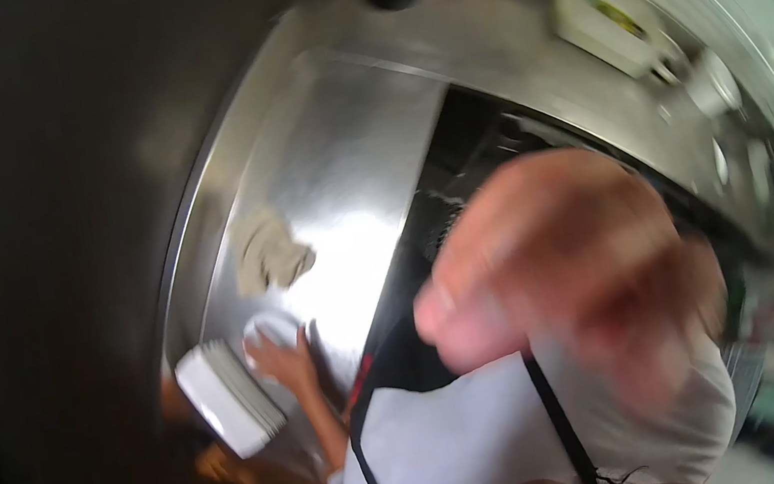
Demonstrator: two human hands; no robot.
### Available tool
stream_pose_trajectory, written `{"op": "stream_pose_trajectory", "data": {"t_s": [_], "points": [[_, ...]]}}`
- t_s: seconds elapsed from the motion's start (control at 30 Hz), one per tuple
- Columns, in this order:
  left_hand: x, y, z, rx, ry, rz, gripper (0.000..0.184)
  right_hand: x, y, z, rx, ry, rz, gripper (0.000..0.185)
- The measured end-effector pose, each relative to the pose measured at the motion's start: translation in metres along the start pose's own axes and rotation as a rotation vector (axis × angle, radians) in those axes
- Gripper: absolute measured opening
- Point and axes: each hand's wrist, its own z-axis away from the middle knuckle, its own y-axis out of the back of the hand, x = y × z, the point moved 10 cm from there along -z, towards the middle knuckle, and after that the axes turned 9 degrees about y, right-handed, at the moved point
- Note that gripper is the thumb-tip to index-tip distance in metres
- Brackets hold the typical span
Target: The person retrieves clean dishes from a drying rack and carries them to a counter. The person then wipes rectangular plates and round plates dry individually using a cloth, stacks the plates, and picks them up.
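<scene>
My right hand (563,265) is large and blurred, close to the camera and above my white shirt (463,433). Its fingers look curled, with the tips together; I make out nothing between them. Lower down on the left, my left hand (286,361) reaches onto the steel counter (327,181), thumb and fingers spread. Under its fingertips is a white rounded thing (268,324), perhaps a dish, partly covered by the hand. Just left of that hand stands a stack of white rectangular plates (227,397). A crumpled beige cloth (269,251) lies farther up the counter.
A tall dark steel surface (73,241) fills the left side. Right of the counter is a black cooktop-like section (468,143), partly hidden by my right hand. Beyond it, a pale container (600,21) with something green inside and a white cup-like vessel (714,84) stand along the back.
</scene>
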Motion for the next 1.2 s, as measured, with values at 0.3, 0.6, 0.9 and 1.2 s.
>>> {"op": "stream_pose_trajectory", "data": {"t_s": [0.3,0.6,0.9,1.2], "points": [[0.222,0.061,0.022,0.095,-0.551,0.384,0.057,-0.141,0.082,0.011,0.12,0.018,0.679,0.01],[0.436,0.002,0.159,-0.091,-0.748,0.535,0.049,-0.099,0.238,0.139,-0.299,-0.179,0.563,0.016],[0.539,-0.111,0.288,-0.359,-0.822,0.436,0.041,-0.038,0.547,0.525,-0.594,-1.292,0.84,0.024],[0.559,-0.154,0.24,-1.104,0.015,0.96,0.052,-0.149,0.808,0.37,0.232,-1.012,1.075,0.025]]}}
